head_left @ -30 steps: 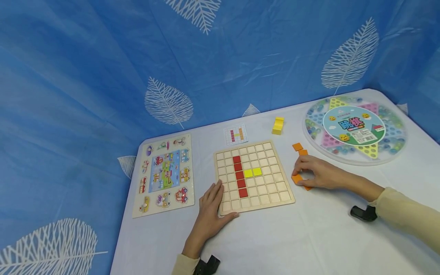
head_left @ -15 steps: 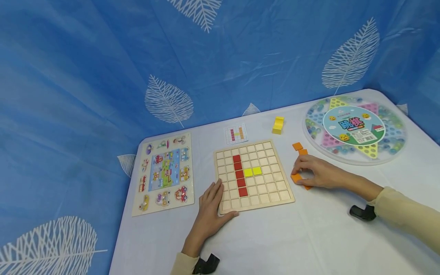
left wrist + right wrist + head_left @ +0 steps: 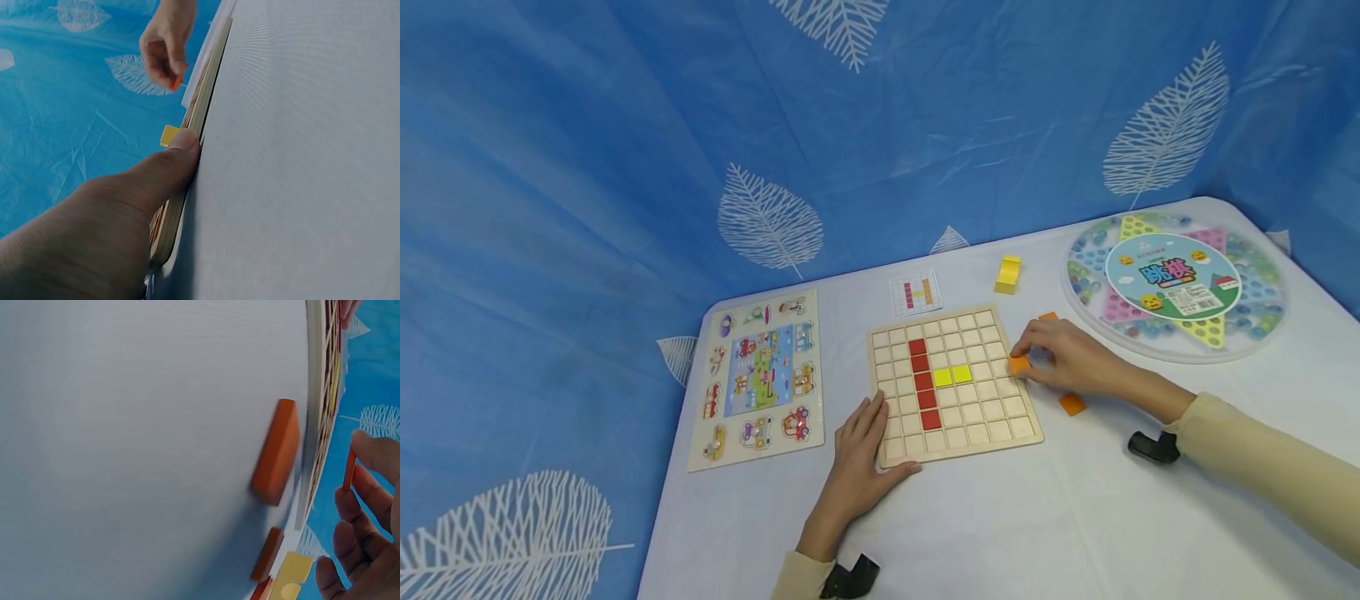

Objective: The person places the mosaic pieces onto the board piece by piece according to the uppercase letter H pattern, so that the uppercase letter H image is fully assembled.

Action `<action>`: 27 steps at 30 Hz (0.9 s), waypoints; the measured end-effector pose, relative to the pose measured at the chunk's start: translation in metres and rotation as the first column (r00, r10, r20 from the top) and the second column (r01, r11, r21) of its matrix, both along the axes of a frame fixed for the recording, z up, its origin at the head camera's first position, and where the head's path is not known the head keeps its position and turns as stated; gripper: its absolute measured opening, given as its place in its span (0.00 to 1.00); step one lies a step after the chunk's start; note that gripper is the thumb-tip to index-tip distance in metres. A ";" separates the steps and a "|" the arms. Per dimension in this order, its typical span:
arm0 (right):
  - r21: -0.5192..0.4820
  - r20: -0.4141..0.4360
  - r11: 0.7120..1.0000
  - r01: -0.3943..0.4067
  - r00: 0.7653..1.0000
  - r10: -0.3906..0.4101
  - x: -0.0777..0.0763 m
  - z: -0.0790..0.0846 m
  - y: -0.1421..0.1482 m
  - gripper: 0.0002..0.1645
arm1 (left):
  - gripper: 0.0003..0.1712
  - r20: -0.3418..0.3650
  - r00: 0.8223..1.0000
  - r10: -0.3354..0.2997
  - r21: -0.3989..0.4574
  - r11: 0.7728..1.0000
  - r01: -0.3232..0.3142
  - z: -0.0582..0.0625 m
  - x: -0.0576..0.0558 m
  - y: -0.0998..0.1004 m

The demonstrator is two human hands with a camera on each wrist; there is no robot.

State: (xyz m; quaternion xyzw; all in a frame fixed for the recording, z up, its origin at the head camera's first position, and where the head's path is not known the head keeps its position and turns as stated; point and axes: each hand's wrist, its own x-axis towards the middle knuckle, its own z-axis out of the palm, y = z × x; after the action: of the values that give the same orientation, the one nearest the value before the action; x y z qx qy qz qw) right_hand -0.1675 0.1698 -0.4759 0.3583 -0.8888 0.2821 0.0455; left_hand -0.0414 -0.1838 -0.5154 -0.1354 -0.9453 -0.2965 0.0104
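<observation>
In the head view my right hand (image 3: 1071,358) pinches an orange square tile (image 3: 1018,365) at the right edge of the wooden grid board (image 3: 977,437). The right wrist view shows this orange tile (image 3: 350,467) edge-on between thumb and fingertips. Fingers extended, my left hand (image 3: 856,467) rests at the board's lower left corner, its thumb (image 3: 178,147) against the near edge. Within the grid lie a column of several red tiles (image 3: 922,382) and two yellow tiles (image 3: 962,373) beside it. A loose orange tile (image 3: 1072,404) lies below my right hand; another (image 3: 1049,316) is partly hidden behind it.
A picture card (image 3: 929,302) lies behind the board, with a yellow block (image 3: 1007,275) to its right. At left is a wooden vehicle puzzle (image 3: 775,454). A round Chinese checkers set (image 3: 1172,275) with marbles occupies the back right. Blue leaf-patterned cloth (image 3: 880,167) hangs behind.
My right hand has picked up an orange tile from the group on the table and moved left to the board's edge. My left hand stays in place.
</observation>
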 end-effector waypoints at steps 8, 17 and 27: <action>-0.022 0.028 0.997 0.070 0.997 -0.069 -0.021 0.003 -0.030 0.13 | 0.58 0.004 1.000 0.000 0.005 1.000 0.000 0.001 0.001 0.000; 0.013 0.101 0.996 0.085 0.991 -0.086 -0.035 0.003 -0.057 0.12 | 0.58 0.002 1.000 0.006 -0.003 1.000 -0.006 0.001 0.002 0.001; 0.025 0.067 0.993 0.113 0.991 -0.115 -0.043 -0.004 -0.067 0.13 | 0.58 -0.005 1.000 -0.001 -0.003 1.000 0.001 0.003 0.002 0.001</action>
State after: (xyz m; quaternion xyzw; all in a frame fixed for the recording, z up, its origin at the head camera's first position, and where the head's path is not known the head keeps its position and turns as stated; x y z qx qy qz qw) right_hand -0.2105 0.1032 -0.4801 0.2975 -0.9118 0.2818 0.0275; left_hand -0.0393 -0.1830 -0.5123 -0.1366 -0.9457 -0.2946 0.0122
